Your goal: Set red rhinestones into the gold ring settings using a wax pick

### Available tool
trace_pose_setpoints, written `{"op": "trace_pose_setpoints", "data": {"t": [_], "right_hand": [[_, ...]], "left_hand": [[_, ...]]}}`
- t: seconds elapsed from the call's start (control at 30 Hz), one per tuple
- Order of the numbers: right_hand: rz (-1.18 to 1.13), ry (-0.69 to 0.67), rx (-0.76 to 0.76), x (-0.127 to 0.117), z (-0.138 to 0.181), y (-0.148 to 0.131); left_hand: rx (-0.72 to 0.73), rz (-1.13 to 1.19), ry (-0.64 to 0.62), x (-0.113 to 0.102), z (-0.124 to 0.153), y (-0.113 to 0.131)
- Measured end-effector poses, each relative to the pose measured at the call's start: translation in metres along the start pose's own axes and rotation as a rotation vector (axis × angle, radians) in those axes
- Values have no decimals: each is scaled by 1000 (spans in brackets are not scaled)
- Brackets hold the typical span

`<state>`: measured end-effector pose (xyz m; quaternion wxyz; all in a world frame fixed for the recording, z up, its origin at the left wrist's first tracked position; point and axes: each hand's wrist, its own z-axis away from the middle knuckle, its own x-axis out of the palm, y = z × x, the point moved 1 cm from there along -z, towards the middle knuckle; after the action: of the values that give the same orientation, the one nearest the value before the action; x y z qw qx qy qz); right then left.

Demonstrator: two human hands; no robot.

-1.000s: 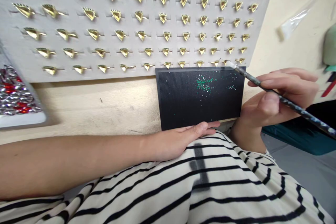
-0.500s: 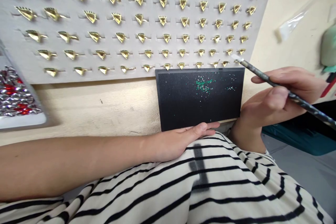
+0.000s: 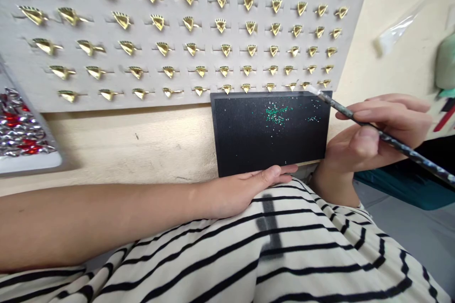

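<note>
My right hand (image 3: pixel 380 132) pinches a wax picker pencil (image 3: pixel 377 131) with a speckled dark shaft. The pencil's white tip is at the lower right rings of the board, just over the far edge of a black ridged tray (image 3: pixel 245 147). Tiny green and clear stones (image 3: pixel 276 113) lie scattered on that tray. Along the near edge of the tray rests my left hand (image 3: pixel 249 189), its fingers stretched out and holding nothing. Beyond the tray, a pale foam board (image 3: pixel 199 99) carries rows of gold rings (image 3: pixel 225 50) with triangular heads.
A clear box (image 3: pixel 31 163) of silver and red stones stands at the left. On the table (image 3: pixel 142 151) at the right lie a small plastic bag (image 3: pixel 398 33) and a pale green container (image 3: pixel 446 64). A red-handled item (image 3: pixel 444 116) sits beyond my right hand.
My right hand has shifted slightly left and down, bringing the pencil tip from the second-lowest ring row to the lowest one. The left hand and tray stay put.
</note>
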<state>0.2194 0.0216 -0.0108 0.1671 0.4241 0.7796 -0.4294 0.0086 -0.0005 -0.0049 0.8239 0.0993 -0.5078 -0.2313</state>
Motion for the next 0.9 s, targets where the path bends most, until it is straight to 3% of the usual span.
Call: {"op": "trace_pose_setpoints", "data": {"t": [0.9], "right_hand": [[-27,-8,2,-1,0,-1]], "left_hand": [[4,-11,5,0,0,1]]}}
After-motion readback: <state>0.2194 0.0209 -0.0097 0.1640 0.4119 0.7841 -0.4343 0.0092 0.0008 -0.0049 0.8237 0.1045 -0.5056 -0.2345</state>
